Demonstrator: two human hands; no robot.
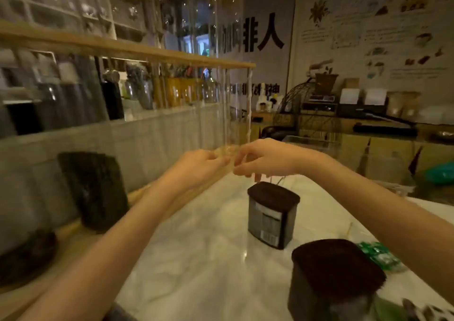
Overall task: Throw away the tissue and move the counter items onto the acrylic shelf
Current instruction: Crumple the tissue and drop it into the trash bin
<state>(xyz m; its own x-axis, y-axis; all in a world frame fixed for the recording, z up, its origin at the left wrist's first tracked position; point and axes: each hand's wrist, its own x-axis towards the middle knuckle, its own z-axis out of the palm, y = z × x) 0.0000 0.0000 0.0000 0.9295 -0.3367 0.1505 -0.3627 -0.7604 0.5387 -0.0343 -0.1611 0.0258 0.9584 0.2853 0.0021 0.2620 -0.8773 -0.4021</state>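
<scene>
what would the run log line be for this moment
hands: left hand and right hand meet at clear item, blurred | counter: two dark-lidded tins | tissue: unseen

Large black characters 非人 on the back wall (pixel 264 33), barcode and unreadable label on the dark tin (pixel 270 218), wall poster (pixel 373 31) text too blurred

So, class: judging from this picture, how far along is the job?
Done: cannot tell; no tissue is visible. In hand: left hand and right hand meet around something clear and blurred at the acrylic shelf. Left: two dark-lidded tins and a green packet remain on the counter.
</scene>
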